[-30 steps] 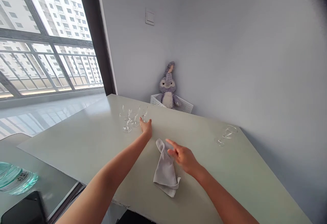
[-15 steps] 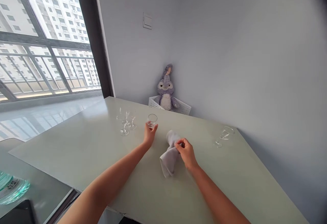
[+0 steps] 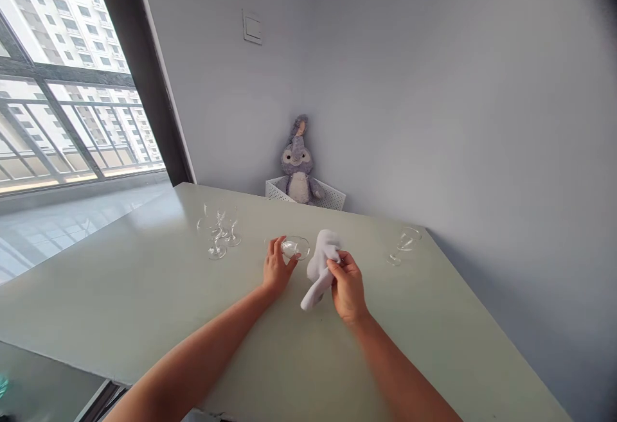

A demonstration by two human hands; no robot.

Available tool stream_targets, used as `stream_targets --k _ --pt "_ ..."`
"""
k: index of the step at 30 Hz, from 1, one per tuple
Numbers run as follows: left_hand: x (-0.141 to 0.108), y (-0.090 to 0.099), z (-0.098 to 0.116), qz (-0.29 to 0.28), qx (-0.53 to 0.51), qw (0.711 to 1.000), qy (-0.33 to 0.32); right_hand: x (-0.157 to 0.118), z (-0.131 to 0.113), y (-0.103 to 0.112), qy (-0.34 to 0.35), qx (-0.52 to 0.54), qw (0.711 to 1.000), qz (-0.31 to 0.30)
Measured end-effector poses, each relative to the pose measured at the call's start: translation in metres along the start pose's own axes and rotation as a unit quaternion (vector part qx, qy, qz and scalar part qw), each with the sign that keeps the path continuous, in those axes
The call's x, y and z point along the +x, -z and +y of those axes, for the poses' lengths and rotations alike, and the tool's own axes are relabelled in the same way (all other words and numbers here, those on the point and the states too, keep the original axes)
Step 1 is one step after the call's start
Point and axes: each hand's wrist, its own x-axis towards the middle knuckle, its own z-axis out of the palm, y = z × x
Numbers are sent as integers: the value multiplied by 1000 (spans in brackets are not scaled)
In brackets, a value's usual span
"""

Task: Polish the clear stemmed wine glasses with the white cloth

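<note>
My left hand (image 3: 278, 270) is closed round a clear stemmed glass (image 3: 295, 248), whose rim tips over to the right. Just right of it, my right hand (image 3: 348, 284) pinches a pale grey cloth (image 3: 322, 268) between thumb and fingers. The bunched cloth is beside the glass, with a small gap between them. Both hands are over the middle of the pale green table (image 3: 270, 358).
Several clear stemmed glasses (image 3: 218, 236) stand close together at the left. Another glass (image 3: 407, 239) is at the right, near the table's back corner. Behind the back edge, a purple plush toy (image 3: 297, 165) sits in a white perforated basket (image 3: 333, 199).
The glass in my left hand has come nearer and tilted to the right. My right hand has gathered up the cloth, lifting it. The camera view has turned slightly right.
</note>
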Motion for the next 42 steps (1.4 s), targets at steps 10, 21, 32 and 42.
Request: stream_targets --k 10,21,32,42 --pt "-4 6 3 -23 62 995 -79 -2 16 -20 -54 -193 953 -229" --pt "10 22 10 -88 138 950 -267 21 25 0 -225 76 962 -136" --pt "9 42 35 -410 -1 873 -264 17 -52 39 -169 -285 865 -377" --pt "11 42 36 -153 51 946 -280 18 -48 21 -146 -194 926 -287"
